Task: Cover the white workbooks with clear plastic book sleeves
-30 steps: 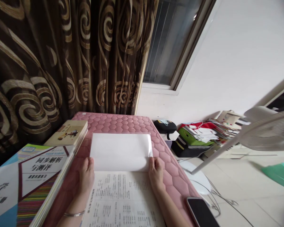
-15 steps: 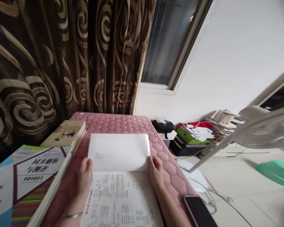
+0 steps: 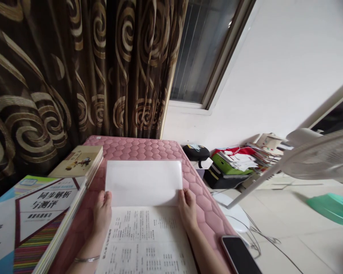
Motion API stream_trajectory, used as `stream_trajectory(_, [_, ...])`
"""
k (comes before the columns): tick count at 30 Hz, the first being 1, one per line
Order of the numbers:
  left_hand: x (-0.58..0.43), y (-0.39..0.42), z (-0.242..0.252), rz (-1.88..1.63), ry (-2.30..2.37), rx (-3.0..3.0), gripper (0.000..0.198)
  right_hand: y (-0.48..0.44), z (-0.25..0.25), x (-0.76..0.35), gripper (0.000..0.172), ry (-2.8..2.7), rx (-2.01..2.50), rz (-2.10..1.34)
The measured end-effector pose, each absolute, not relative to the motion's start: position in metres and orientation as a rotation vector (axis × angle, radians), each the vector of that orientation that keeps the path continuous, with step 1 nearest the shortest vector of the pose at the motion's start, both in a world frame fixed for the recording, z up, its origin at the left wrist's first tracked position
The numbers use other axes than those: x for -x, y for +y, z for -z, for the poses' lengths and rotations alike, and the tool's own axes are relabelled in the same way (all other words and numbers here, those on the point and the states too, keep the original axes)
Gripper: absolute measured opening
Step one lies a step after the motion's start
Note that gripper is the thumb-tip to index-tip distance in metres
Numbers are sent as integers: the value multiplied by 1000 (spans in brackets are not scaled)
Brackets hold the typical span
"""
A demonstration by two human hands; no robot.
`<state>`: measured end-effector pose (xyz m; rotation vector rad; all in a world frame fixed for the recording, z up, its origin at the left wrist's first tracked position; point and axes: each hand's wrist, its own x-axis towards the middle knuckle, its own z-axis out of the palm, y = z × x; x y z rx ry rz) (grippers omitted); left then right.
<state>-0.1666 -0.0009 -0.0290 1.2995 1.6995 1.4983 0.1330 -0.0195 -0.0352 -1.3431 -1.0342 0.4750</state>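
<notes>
Workbook (image 3: 45,213) beside left hand (image 3: 102,213) reads 同步解析与测评.

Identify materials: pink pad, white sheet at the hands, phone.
Pink pad: likely quilted fabric, soft sheen, hexagon stitching with a padded look. White sheet: probably plain paper, smooth and nearly matte, thin and flexing near the hands; a coating can't be ruled out. Phone: glossy dark glass front, showing reflections; its pale edge could be metal or plastic, can't tell.
</notes>
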Motion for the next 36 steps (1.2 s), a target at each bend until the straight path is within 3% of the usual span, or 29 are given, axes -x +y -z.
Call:
stream_trajectory(7, [169, 6, 35, -1468, 1798, -1303, 30, -21, 35, -135, 43, -1047, 1325, -506])
stream_trajectory(15, [165, 3, 27, -1469, 1758, -1314, 36, -16, 39, -132, 51, -1082, 1399, -305])
stream_trajectory(24, [164, 2, 27, -1479, 1729, -1280, 40, -22, 31, -132, 44, -1099, 1325, -438])
stream_trajectory(36, [162, 3, 26, -1486, 1762, -1331, 34, -12, 40, -130, 51, -1086, 1471, -257])
